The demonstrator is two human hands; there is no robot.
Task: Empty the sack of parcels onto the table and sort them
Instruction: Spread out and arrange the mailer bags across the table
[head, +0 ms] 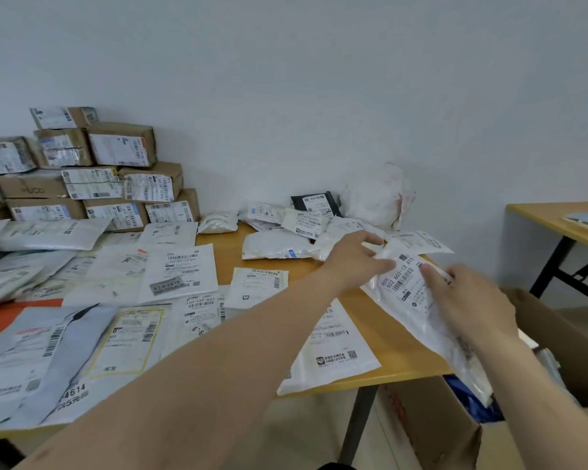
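Observation:
Both my hands hold one long white plastic mailer (pixel 408 293) with a barcode label, raised over the table's right edge. My left hand (pixel 355 257) pinches its upper end. My right hand (pixel 469 300) grips its lower part, fingers over the label. Below them the wooden table (pixel 381 337) carries many flat white and grey parcels (pixel 180 273) laid out label up. A crumpled white sack (pixel 375 196) slumps against the wall at the table's far right corner, beside a black mailer (pixel 314 203).
Brown cardboard boxes (pixel 92 174) are stacked several high at the back left against the wall. An open cardboard carton (pixel 455 425) with blue and white contents stands on the floor under my right hand. A second wooden table (pixel 554 218) stands at the right.

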